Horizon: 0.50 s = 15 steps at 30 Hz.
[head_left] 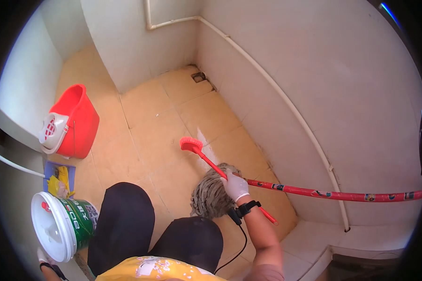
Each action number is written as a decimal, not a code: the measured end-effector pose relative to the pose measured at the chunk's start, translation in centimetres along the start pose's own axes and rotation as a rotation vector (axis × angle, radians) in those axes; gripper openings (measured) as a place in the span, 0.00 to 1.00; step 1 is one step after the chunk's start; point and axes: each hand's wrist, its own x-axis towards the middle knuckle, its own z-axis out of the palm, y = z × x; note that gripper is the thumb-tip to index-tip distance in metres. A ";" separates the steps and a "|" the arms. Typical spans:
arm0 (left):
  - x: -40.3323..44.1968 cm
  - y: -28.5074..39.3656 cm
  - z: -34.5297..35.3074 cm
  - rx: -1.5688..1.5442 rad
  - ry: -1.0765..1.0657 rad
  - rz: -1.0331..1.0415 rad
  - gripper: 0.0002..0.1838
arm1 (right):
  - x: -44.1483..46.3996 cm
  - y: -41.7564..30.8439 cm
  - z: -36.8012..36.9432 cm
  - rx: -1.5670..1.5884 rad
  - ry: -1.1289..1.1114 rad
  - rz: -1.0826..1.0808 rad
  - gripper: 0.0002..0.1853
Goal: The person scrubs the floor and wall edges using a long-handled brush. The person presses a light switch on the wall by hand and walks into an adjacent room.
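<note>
In the head view, I see the right hand, in a white glove, with its fingers closed around the handle of a red brush. The brush is at the centre, its bristle head pointing to the far left, beside a whitish patch on the tiles. Behind this hand lies a grey mop; its red pole extends to the right. The left hand is at the near left, just beside a white-and-green bucket; its grip I cannot tell. Farther stands a red mop bucket.
</note>
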 end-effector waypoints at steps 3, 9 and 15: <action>7.2 4.9 -0.9 0.208 -0.182 0.589 0.33 | -3.5 4.2 -0.4 0.046 0.002 0.010 0.21; -32.4 6.7 19.3 0.466 -0.587 1.534 0.22 | -9.5 9.2 -2.9 0.164 -0.036 0.117 0.27; -58.9 -0.5 30.2 0.792 -1.063 2.101 0.20 | -11.4 10.5 -2.7 0.195 -0.003 0.173 0.26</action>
